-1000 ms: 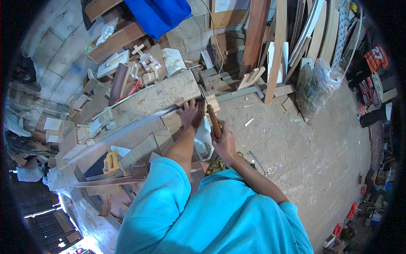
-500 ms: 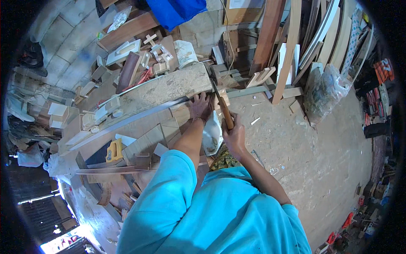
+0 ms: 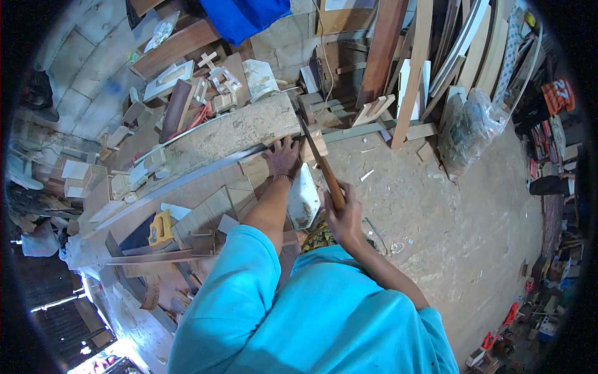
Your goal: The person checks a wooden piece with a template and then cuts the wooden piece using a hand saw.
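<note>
My left hand (image 3: 283, 159) lies with fingers spread on a pale wood piece (image 3: 254, 169), just below the edge of a long, worn board (image 3: 218, 134). My right hand (image 3: 344, 215) is wrapped round a long wooden-handled tool (image 3: 330, 176); its dark, narrow upper part reaches up past my left fingers, across a small light block (image 3: 314, 137) at the board's end. A dirty white object (image 3: 303, 199) lies between my forearms. A yellow-handled saw (image 3: 160, 229) rests among planks at the lower left.
Wood offcuts and small wooden parts (image 3: 168, 81) crowd the upper left, under a blue cloth (image 3: 243, 19). Long planks (image 3: 380, 50) lean upright at upper right beside a clear plastic bag (image 3: 467, 134). The concrete floor (image 3: 448, 230) extends right, with piled items along the far edge.
My right hand and the tool went forward, then back toward my body and slightly right. My left hand stays spread on the wood piece. The whole view shifted slightly.
</note>
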